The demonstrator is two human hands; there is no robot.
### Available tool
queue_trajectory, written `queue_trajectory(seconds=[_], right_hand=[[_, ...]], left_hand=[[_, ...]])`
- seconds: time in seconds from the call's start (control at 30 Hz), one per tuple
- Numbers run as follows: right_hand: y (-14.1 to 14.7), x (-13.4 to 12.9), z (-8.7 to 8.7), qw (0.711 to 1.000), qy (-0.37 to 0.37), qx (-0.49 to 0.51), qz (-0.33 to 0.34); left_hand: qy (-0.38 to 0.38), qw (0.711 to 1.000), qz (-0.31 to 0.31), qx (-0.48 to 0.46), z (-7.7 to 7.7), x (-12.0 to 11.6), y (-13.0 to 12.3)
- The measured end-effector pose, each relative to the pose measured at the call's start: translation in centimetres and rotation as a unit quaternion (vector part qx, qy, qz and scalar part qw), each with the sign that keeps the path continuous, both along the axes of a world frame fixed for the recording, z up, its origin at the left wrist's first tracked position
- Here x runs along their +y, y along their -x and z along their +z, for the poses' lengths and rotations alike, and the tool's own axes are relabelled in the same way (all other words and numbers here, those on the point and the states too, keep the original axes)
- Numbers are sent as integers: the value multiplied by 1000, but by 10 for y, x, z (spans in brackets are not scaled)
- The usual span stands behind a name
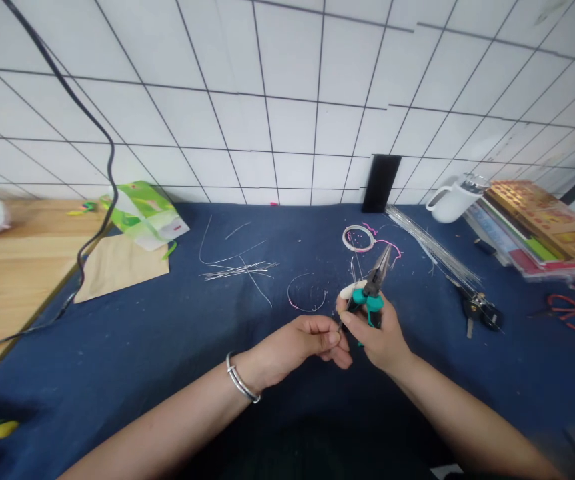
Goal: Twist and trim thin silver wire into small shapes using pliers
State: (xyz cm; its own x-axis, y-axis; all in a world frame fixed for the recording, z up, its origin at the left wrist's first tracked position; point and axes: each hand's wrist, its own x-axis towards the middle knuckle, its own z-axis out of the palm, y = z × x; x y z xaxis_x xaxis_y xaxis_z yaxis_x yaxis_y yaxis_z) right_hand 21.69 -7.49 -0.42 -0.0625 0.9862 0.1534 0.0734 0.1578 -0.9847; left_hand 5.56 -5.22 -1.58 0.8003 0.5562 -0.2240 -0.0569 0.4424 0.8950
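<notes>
Green-handled needle-nose pliers rest in my right hand, jaws pointing up and away. The thumb and forefinger of that hand also close near a thin wire. My left hand, with a silver bangle at the wrist, pinches the lower end of what looks like the same wire, close to the right fingertips. The exact grip is too small to make out. Beyond the hands lies a curved wire with small pink beads. Further back is a white ring with pink thread.
Loose cut wires lie left of centre on the blue cloth. At right are a wire bundle, keys, red-handled scissors, a white mug and stacked books. A black phone-like slab leans against the tiled wall.
</notes>
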Motion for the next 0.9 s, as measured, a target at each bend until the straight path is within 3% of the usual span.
queue_trajectory(seconds=[0.1, 0.2, 0.3, 0.4, 0.5, 0.7, 0.8, 0.9], right_hand=[[1, -1, -1, 1000, 12, 6, 27], [2, 0, -4, 1000, 14, 20, 4], [0, 3, -10, 998, 28, 49, -32], [-1, 5, -16, 996, 54, 69, -32], [0, 5, -20, 995, 70, 73, -15], [2, 3, -21, 994, 78, 74, -3], [2, 4, -20, 994, 77, 74, -2], [2, 5, -19, 995, 74, 68, -3]], left_hand=[[-144, 988, 10, 51, 1, 7, 9], [-282, 949, 46, 136, 3, 17, 33], [-362, 893, 167, 207, 0, 26, 72], [-395, 834, 289, 256, -13, 29, 113], [-405, 802, 341, 275, -32, 28, 142], [-442, 773, 318, 326, -59, 30, 160], [-451, 767, 317, 330, -60, 32, 161], [-433, 779, 314, 328, -52, 32, 156]])
